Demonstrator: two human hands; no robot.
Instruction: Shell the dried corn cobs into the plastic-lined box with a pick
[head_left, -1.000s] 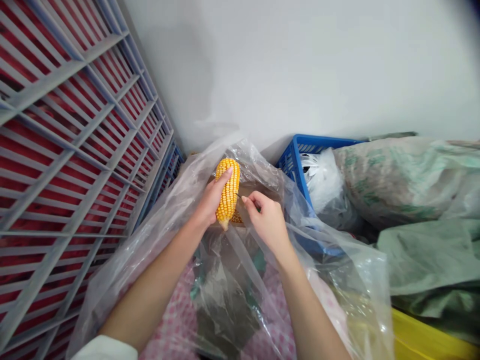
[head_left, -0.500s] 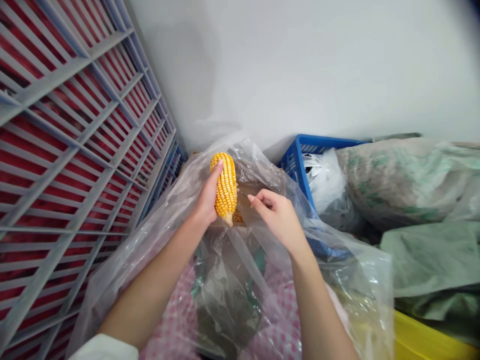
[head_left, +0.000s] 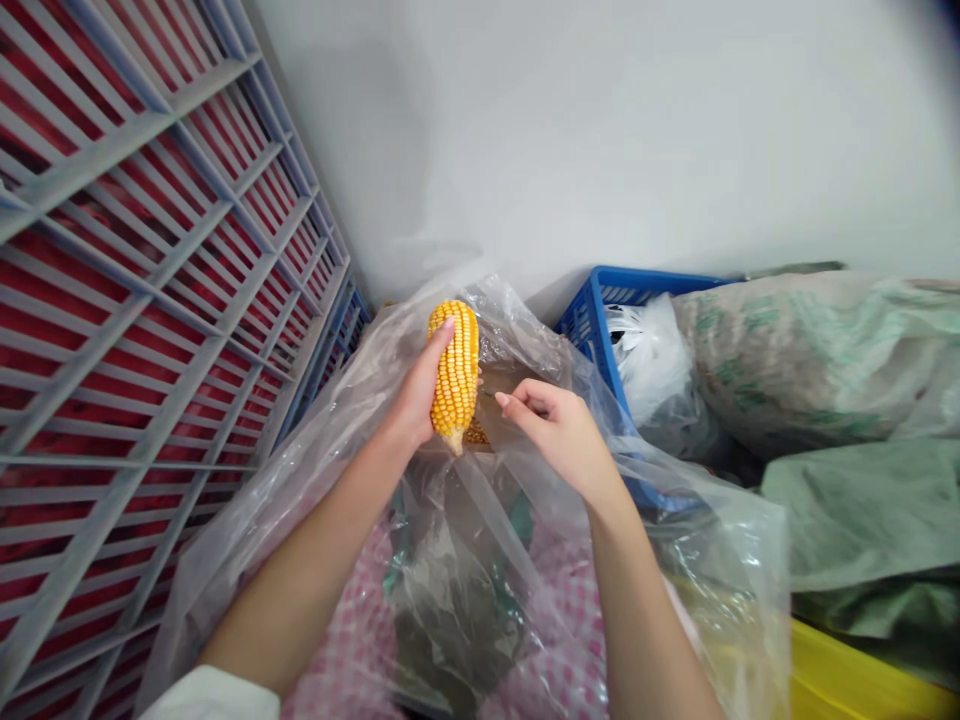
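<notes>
Before a pale wall [head_left: 600, 130], the left hand [head_left: 421, 392] grips corn [head_left: 455, 370], the right hand [head_left: 559, 425] a thin tool [head_left: 489, 394].

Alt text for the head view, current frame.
The left hand holds a yellow corn cob amid clear plastic; the right hand, apart from the cob, pinches a thin object. A blue basket stands right, a slatted crate left.

Corn cob [head_left: 454, 365] between crate [head_left: 148, 292] left, basket [head_left: 612, 350] right.
</notes>
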